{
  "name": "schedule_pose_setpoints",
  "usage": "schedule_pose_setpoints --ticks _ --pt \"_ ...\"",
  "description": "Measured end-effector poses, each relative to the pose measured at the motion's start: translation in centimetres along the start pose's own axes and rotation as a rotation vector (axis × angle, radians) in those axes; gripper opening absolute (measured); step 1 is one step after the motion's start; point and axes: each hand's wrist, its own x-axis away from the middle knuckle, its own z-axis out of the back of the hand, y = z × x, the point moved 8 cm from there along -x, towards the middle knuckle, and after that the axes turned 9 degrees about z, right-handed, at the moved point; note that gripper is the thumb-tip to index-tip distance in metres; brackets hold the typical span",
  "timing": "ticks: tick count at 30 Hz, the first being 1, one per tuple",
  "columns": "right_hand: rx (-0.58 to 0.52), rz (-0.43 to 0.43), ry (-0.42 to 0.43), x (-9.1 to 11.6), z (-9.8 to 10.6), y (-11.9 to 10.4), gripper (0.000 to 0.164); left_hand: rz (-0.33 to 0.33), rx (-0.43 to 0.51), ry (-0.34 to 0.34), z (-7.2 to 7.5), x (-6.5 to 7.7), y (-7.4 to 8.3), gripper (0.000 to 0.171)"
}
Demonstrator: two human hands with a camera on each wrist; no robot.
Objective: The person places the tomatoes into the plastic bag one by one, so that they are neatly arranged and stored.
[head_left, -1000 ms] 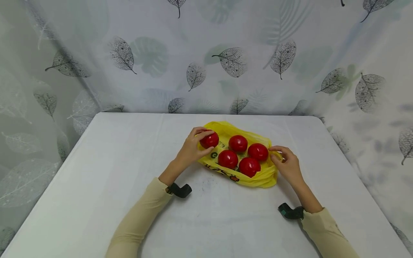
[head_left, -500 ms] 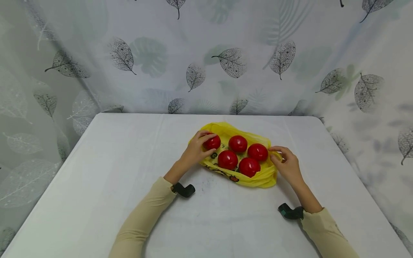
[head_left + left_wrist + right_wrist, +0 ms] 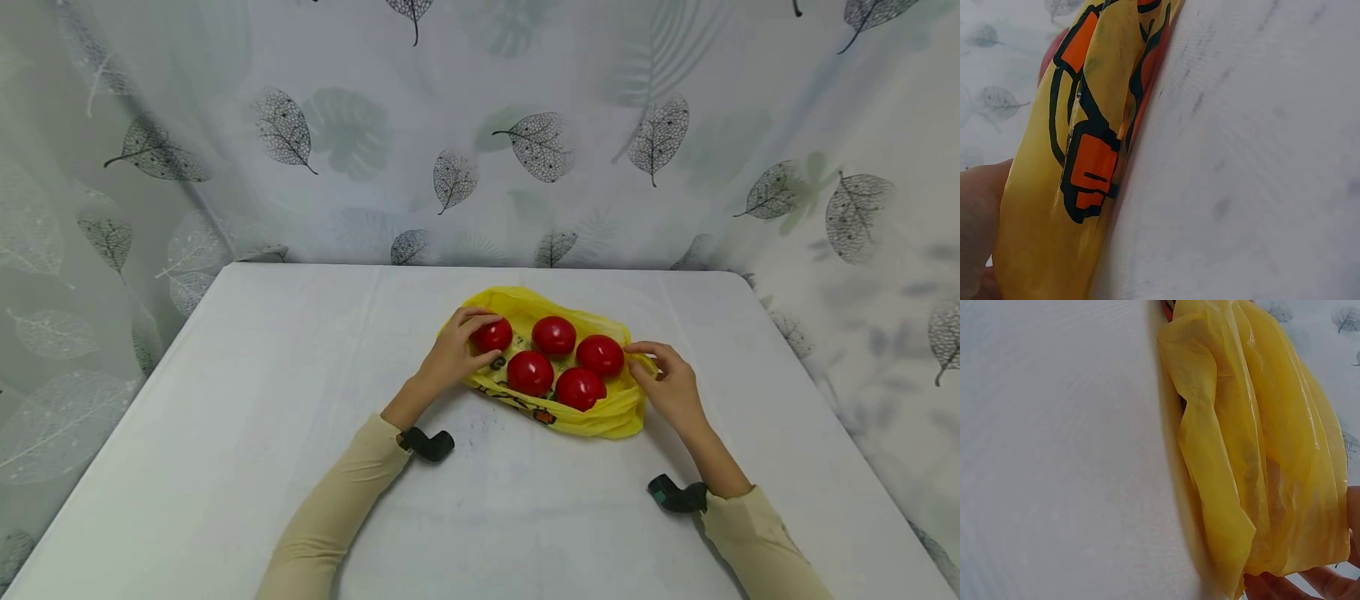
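A yellow plastic bag (image 3: 600, 423) with dark and orange print lies spread on the table, its mouth facing up. Several shiny red tomatoes (image 3: 530, 372) sit inside it. At the bag's left end my left hand (image 3: 453, 350) holds another tomato (image 3: 492, 334), fingers over its top and thumb at its near side. Only part of that hand (image 3: 975, 212) shows in the left wrist view, behind the bag's printed side (image 3: 1054, 212). My right hand (image 3: 670, 385) pinches the bag's right rim between thumb and fingers. In the right wrist view, its fingers (image 3: 1329, 584) show below the crumpled yellow plastic (image 3: 1254, 456).
The white table (image 3: 480, 508) extends around the bag on all sides. Its far edge meets a leaf-patterned curtain (image 3: 480, 125), which also hangs at both sides. A black camera mount sits on the left wrist (image 3: 427, 443) and another on the right wrist (image 3: 677, 493).
My left hand has moved slightly right and nearer, lowering its tomato into the bag's left end. The bag's left rim has shifted a little. My right hand has stayed at the rim.
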Motion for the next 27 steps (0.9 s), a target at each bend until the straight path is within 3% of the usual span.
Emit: schedule_pose_setpoints --ticks 8,15,19,27 --pt "0.020 -0.001 -0.004 0.0 0.0 -0.1 0.023 -0.011 -0.020 -0.034 -0.2 -0.2 0.2 0.047" --pt "-0.002 0.014 -0.005 0.0 0.4 -3.6 0.021 0.016 -0.038 -0.049 -0.1 -0.1 0.3 0.048" --pt "0.000 0.016 -0.011 0.0 0.5 -4.5 0.021 0.027 -0.033 -0.053 -0.2 -0.1 0.3 0.048" --pt "-0.010 -0.010 -0.013 0.3 -0.4 0.5 0.024 0.051 -0.055 -0.098 -0.4 0.2 0.0 0.047"
